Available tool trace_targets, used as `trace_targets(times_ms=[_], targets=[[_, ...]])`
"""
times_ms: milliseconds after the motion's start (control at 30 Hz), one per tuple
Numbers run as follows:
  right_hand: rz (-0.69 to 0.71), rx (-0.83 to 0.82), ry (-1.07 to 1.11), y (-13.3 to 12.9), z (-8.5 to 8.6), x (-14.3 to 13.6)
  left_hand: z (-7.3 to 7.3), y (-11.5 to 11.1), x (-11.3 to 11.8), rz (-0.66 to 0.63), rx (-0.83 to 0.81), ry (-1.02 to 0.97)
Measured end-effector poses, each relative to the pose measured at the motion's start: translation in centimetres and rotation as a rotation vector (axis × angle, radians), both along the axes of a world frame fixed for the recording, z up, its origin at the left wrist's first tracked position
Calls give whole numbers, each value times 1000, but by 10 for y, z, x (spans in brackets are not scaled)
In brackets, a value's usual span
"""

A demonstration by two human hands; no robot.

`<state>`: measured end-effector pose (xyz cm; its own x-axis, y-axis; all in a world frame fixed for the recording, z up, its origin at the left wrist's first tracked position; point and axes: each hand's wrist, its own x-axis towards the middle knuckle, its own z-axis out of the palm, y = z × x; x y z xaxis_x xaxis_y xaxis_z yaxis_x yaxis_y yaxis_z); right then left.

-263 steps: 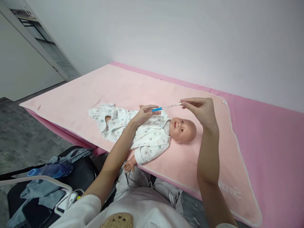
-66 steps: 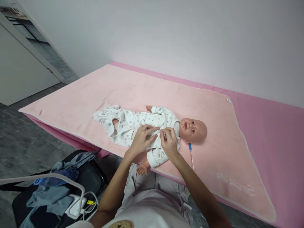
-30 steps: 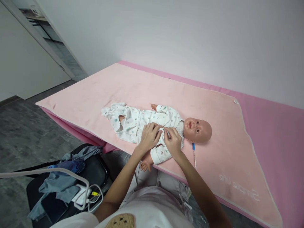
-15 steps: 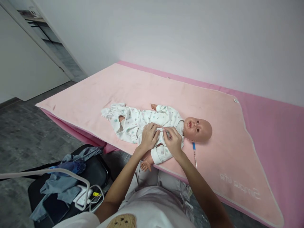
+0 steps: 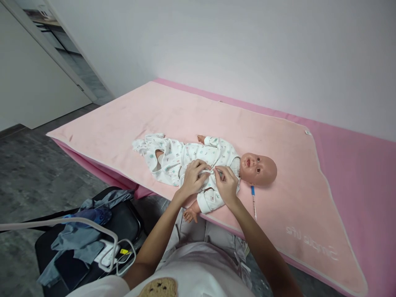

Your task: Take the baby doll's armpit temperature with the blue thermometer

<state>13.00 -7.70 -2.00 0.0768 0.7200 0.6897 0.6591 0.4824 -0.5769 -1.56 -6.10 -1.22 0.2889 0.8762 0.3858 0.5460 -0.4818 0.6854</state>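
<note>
A baby doll [image 5: 261,169] lies on its back with its head to the right, dressed in a white printed shirt [image 5: 224,154] and matching pants [image 5: 170,163]. Over the shirt's front, my left hand [image 5: 194,177] pinches a thin white cloth tie at chest level. Close beside it, my right hand [image 5: 227,183] is closed on the tie too, thumb and finger together. The fingertips nearly meet, and they partly hide the tie. One bare arm end of the doll hangs over the near edge below my left wrist.
A thermometer with a blue end [image 5: 254,202] lies near the doll's head on the pink mat [image 5: 293,173]. At lower left, a black chair [image 5: 126,222] holds grey-blue cloth [image 5: 77,243], a phone and a white charger with cable. A wall [image 5: 247,53] runs behind the table.
My right fingers have shifted slightly up and right at the tie, now pinched closer together. The doll has stayed in place; the view has tilted a little.
</note>
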Motion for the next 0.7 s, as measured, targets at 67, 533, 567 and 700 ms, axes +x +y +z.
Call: trace_targets(times_ms=[67, 533, 567, 700], targets=[[-4, -3, 5, -1, 0, 0, 2, -2, 0, -11, -4, 0], [24, 33, -113, -2, -3, 2, 0, -3, 0, 20, 40, 52], [19, 30, -108, -1, -3, 2, 1, -4, -1, -5, 31, 46], [-11, 9, -70, -1, -5, 0, 3, -5, -4, -23, 24, 62]])
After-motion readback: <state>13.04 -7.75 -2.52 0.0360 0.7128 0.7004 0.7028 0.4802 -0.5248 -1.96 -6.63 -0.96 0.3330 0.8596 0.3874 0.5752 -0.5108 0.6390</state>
